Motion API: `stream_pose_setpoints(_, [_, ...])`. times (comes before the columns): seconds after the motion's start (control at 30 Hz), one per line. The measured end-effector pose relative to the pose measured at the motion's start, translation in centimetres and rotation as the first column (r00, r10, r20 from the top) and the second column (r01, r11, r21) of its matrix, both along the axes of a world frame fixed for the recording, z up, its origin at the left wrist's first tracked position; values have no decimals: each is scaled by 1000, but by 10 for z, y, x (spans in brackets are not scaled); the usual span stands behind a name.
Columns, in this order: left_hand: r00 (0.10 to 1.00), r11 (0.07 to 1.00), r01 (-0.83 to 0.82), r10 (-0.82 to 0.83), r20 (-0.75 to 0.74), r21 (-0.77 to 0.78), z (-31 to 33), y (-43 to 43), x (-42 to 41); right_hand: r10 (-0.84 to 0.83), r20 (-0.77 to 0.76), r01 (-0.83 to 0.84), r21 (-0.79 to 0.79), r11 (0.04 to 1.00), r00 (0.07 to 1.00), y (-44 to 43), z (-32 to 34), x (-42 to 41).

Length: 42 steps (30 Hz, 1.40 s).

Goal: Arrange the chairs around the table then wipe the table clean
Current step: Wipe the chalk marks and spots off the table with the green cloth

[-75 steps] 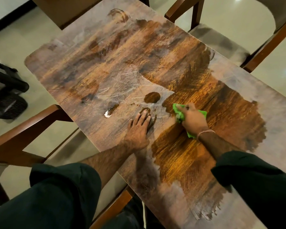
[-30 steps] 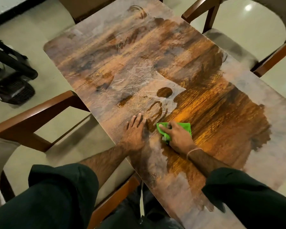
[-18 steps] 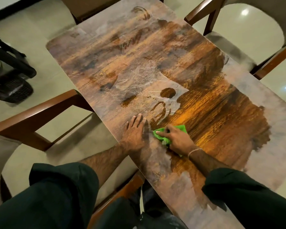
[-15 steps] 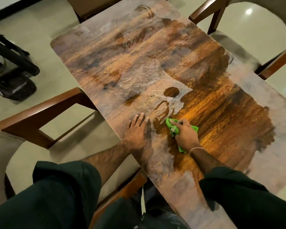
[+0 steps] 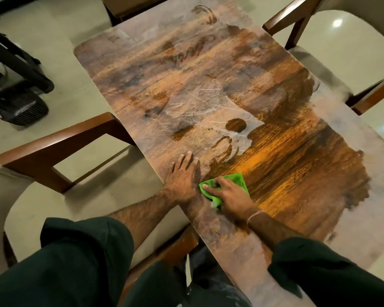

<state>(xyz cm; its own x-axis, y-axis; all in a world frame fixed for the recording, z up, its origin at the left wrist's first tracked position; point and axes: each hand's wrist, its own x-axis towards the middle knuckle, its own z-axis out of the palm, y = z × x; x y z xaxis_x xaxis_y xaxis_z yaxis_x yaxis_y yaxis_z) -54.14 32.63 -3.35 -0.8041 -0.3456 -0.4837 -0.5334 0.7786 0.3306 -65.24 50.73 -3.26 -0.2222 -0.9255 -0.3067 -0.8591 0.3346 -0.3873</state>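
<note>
Head view puts you in the wiping step. The left chair point(image 5: 53, 149), right chair point(image 5: 346, 54) and far chair point(image 5: 129, 7) each stand close against the counter point(image 5: 208, 69), so the arranging looks done as far as the frame reaches. Your right hand point(image 5: 230, 197) has its fingers curled over the bunched green cloth point(image 5: 236, 180) and presses it onto the counter near the edge closest to you. Your left hand point(image 5: 183, 177) lies flat just beside it, fingers straight and spread, holding nothing and bracing you. A dark, clean patch runs from the cloth toward the right. A pale dusty film covers the middle just beyond your left hand, most of the far half, the right end and the strip along the near edge. You are likely less than halfway through the wipe. Next you will probably need to lift the left hand clear, since it sits on unwiped surface, then push the cloth forward in overlapping strokes through the hazy middle. A fan point(image 5: 20, 107) stands on the floor well apart, at the left.
</note>
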Motion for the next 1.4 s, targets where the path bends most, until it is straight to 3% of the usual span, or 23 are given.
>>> stream_pose_setpoints(0.07, [1000,1000,-1,1,1,-1,1,0,1,-42,-81,43,4,999,996,1,-2,-19])
stream_pose_setpoints(0.13, [1000,1000,-16,16,-9,5,1,-2,4,-429,-119,430,-15,903,896,-8,0,-19])
stream_pose_setpoints(0.17, [1000,1000,-25,25,-17,3,0,-3,5,-505,-130,508,-14,861,853,-15,3,-11])
stream_pose_setpoints(0.2, [999,1000,-29,29,-19,-2,-1,-3,6,-451,-141,454,-13,891,881,-22,3,0])
stream_pose_setpoints(0.27, [1000,1000,-26,26,-10,-2,0,-3,5,-126,-111,127,1,992,986,-21,-3,13])
stream_pose_setpoints(0.33, [1000,1000,-25,25,-8,2,0,-4,5,30,-117,-33,-22,999,993,-19,-4,-2])
stream_pose_setpoints(0.37, [1000,1000,-24,24,-9,2,0,-5,5,-54,-143,50,-31,998,988,-22,-5,-12])
stream_pose_setpoints(0.43, [1000,1000,-26,26,-5,2,2,-7,5,-429,-145,427,-49,903,891,-33,-2,-20])
stream_pose_setpoints(0.47, [1000,1000,-29,29,0,4,1,-8,5,-520,-126,520,-37,853,845,-39,0,-16])
stream_pose_setpoints(0.5, [999,999,-34,34,4,7,1,-9,5,-480,-120,481,-25,876,869,-44,1,-10])
stream_pose_setpoints(0.57, [999,999,-45,45,-1,16,0,-10,5,-148,-83,146,-34,989,985,-43,-3,0])
stream_pose_setpoints(0.63, [999,999,-48,48,-13,8,-2,-11,5,114,-59,-115,-6,993,992,-38,0,-14])
stream_pose_setpoints(0.67, [999,999,-46,46,-14,1,-3,-12,6,93,-72,-92,25,995,993,-40,1,-23])
stream_pose_setpoints(0.77, [999,999,-49,48,-12,-11,-8,-13,6,-439,-42,441,29,897,897,-56,8,-35])
stream_pose_setpoints(0.8, [999,999,-50,50,-14,-11,-8,-14,5,-479,-37,480,23,877,877,-61,10,-30])
stream_pose_setpoints(0.93, [999,999,-45,45,-24,-3,-6,-12,0,2,-32,0,62,998,999,-59,6,-18])
stream_pose_setpoints(0.97, [999,999,-41,41,-21,-4,-6,-12,-1,17,-40,-14,78,997,999,-58,6,-26])
stream_pose_setpoints(1.03, [999,999,-33,33,-13,-4,-7,-13,-3,-259,-55,262,52,964,964,-62,5,-42])
stream_pose_setpoints(1.1, [1000,1000,-29,29,-12,-12,-9,-14,-6,-540,-64,543,44,839,839,-68,9,-42])
stream_pose_setpoints(1.17, [999,999,-26,25,-19,-34,-11,-14,-8,-465,-81,468,23,884,882,-71,9,-33])
stream_pose_setpoints(1.27, [1000,999,-21,21,-15,-39,-11,-14,-13,-50,-58,53,47,998,997,-60,7,-38])
stream_pose_setpoints(1.3, [1000,999,-23,23,-17,-35,-11,-14,-15,-25,-74,30,67,997,997,-57,7,-50])
stream_pose_setpoints(1.4, [999,999,-36,35,-35,-28,-9,-15,-18,-377,-105,383,41,923,920,-56,7,-72])
